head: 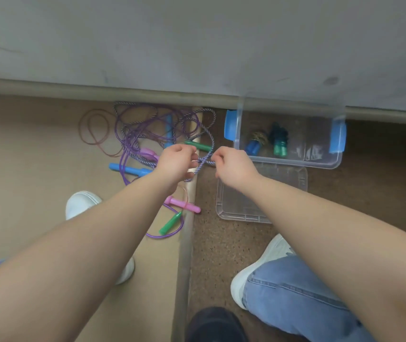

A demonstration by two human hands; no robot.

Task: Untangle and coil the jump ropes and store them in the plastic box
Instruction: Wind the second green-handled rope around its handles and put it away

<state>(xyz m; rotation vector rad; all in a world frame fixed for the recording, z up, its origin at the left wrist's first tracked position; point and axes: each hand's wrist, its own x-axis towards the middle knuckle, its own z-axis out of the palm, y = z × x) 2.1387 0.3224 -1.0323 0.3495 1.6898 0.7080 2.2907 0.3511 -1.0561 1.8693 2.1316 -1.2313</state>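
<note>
The floor (36, 169) carries everything, tan on the person's left and speckled brown on the right, with a pale strip between. On the brown part by the wall stands the clear plastic box (295, 164) with blue latches. Two bundled ropes already lie in it, one with blue handles (253, 146) and one with green (280, 146). Its lid (236, 211) lies flat just in front.

Left of the box, the tangle of jump ropes (145, 124) sprawls across the tan floor. It holds purple cord, a thin brown loop (93, 129), and loose blue, pink and green handles.

The left hand (176, 161) and right hand (234, 169) are raised over the strip, close together, fingers curled. Each pinches the striped braided rope (210, 134) at a crossing (204, 162) that sits right between them. Whether that crossing is a true knot or just an overlap is hard to tell at this size.

From the hands the braided rope loops away toward the wall and back left into the tangle. The slack therefore probably lies ahead and to the left. The box is nearer the right hand.
</note>
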